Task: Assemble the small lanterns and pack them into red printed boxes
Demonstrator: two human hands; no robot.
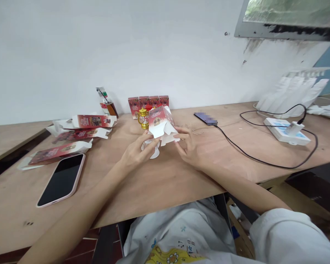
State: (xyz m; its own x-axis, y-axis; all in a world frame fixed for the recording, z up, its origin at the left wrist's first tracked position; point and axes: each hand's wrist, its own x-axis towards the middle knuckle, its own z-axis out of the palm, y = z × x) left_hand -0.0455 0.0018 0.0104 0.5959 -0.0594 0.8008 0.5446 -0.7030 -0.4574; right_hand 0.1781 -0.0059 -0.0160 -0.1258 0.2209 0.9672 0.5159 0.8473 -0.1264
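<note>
Between my hands is a small red and white cardboard box (pixel 160 119), tilted, its white end flaps spread toward me. My left hand (pixel 139 149) pinches the box's lower left side. On the other side, the fingers of my right hand (pixel 187 146) close on a white flap. Just behind the box stands a gold miniature lantern (pixel 143 118) with a clear middle, and something red beside it is partly hidden. Below the box, a white round piece (pixel 154 153) lies on the table, partly covered by my left hand.
Several closed red boxes (pixel 148 101) stand against the wall. Flattened red cartons (pixel 90 121) and a pink-edged phone (pixel 62 179) lie left, near a bottle (pixel 106 102). To the right are another phone (pixel 206 118), its black cable (pixel 253 157), a power strip (pixel 287 131) and white plastic bags (pixel 286 96).
</note>
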